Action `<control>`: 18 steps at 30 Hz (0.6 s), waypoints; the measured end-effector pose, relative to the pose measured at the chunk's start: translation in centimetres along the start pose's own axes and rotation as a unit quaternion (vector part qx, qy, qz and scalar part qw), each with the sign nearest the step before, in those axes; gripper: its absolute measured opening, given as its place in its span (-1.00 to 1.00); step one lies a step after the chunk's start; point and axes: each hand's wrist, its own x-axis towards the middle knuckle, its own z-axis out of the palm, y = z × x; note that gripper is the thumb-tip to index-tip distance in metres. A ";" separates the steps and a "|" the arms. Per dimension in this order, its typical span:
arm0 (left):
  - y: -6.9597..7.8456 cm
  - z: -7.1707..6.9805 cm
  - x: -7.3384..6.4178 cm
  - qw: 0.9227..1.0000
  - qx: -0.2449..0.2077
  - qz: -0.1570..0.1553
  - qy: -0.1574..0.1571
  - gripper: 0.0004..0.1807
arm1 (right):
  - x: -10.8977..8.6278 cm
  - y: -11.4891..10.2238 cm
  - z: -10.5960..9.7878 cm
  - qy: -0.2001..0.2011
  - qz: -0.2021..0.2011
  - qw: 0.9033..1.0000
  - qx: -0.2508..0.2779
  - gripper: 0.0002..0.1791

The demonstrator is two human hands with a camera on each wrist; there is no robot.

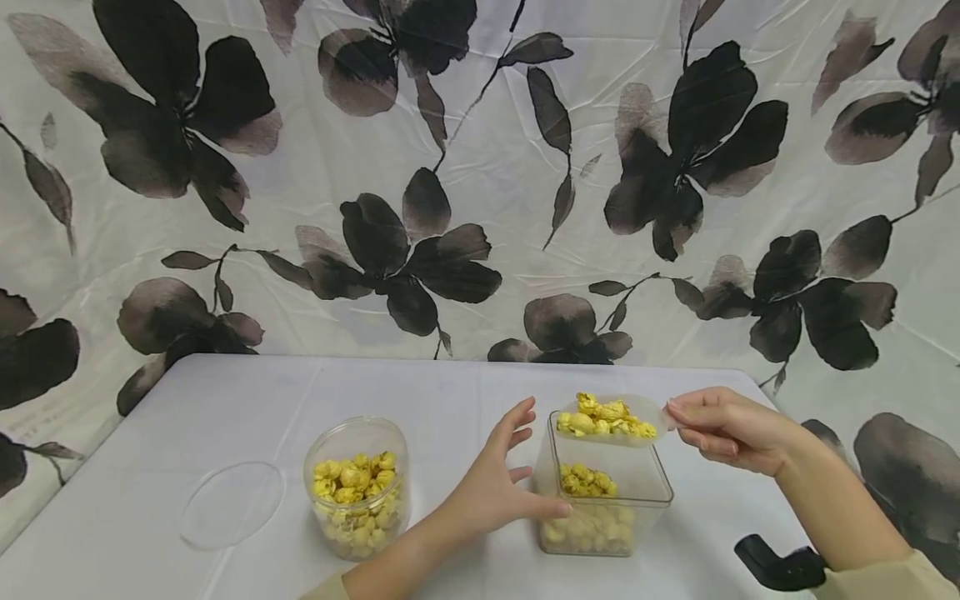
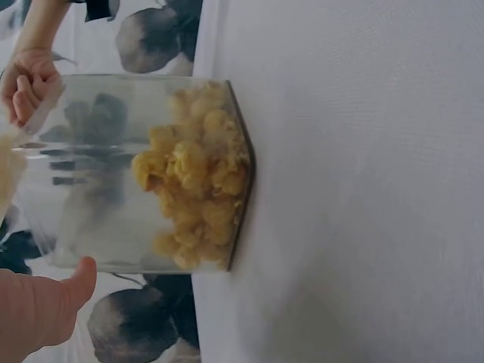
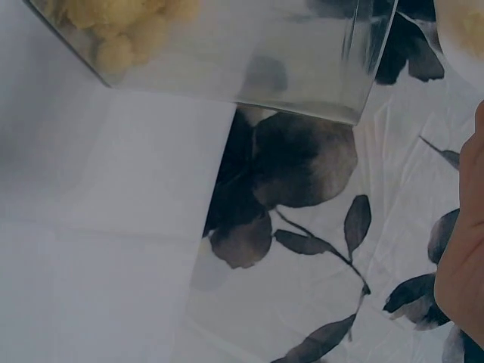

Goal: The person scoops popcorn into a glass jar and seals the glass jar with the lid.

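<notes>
My right hand [image 1: 738, 429] pinches the handle of a translucent scoop [image 1: 651, 410] heaped with yellow popcorn [image 1: 600, 417]. The scoop is above the back rim of a clear square container [image 1: 652, 492], which has more popcorn [image 2: 200, 181] in its bottom. At the container's left side is my left hand [image 1: 501, 487], fingers spread and thumb by the front rim. Whether that thumb touches the wall, I cannot tell. In the right wrist view, only an edge of the right hand [image 3: 463, 249] shows; its fingers are out of that frame.
A round clear jar [image 1: 356, 525], partly filled with popcorn, stands open to the left of my left hand. Farther left, a clear round lid [image 1: 197, 546] lies flat on the white-covered table [image 1: 255, 400]. Behind the table hangs a floral cloth [image 1: 525, 167].
</notes>
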 end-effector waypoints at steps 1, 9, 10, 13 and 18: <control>0.2 -0.2 -0.1 1.000 -0.001 0.001 0.004 0.14 | 0.0 -0.1 0.1 0.002 0.001 1.000 -0.001 -0.66; 1.9 -1.5 -1.0 1.000 -0.001 0.008 0.022 0.10 | 0.4 -0.6 0.5 0.003 -0.006 1.000 -0.006 -0.66; 2.1 -1.6 -1.2 1.000 -0.002 0.011 0.026 0.10 | 0.5 -0.6 0.6 0.003 -0.007 1.000 -0.007 -0.66; 3.1 -2.1 -1.8 0.999 -0.002 0.017 0.035 0.09 | 0.8 -0.8 0.9 0.001 -0.009 1.000 -0.009 -0.66; 4.4 -3.2 -2.6 0.998 0.014 0.016 0.056 0.11 | 1.3 -1.2 1.2 0.004 -0.008 1.000 -0.015 -0.66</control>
